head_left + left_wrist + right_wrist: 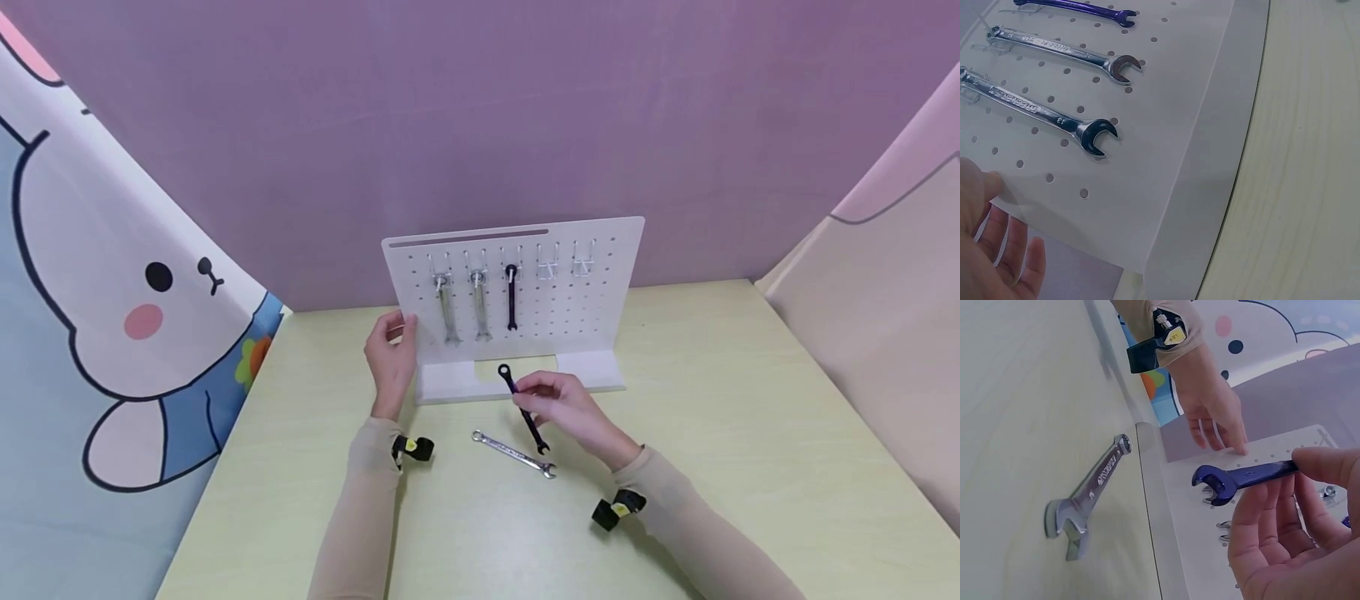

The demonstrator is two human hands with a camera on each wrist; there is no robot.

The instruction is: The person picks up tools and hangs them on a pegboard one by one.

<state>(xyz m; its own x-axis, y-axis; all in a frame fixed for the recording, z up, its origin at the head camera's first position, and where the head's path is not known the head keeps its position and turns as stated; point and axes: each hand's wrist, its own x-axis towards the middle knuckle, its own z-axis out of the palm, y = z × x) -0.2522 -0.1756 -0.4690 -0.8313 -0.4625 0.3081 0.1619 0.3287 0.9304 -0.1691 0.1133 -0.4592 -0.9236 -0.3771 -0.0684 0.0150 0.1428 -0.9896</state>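
My right hand point(558, 408) pinches a dark purple combination wrench point(531, 427) between thumb and fingers, tilted with its ring end up, in front of the pegboard's base. The right wrist view shows its open end point(1217, 485) jutting from the fingers. With the thumb on the front face and fingers behind, my left hand point(392, 358) holds the left edge of the white pegboard point(577, 321). On the board hang two silver wrenches point(1035, 109) and a purple one point(512, 302). Another silver wrench point(513, 455) lies on the table below my right hand.
Two wire hooks point(548, 268) at the board's right side carry no wrench. The board stands on a white base point(446, 385) on a pale wooden table point(720, 400). Behind is a purple cloth point(480, 125); a cartoon-printed cloth point(112, 292) hangs at the left.
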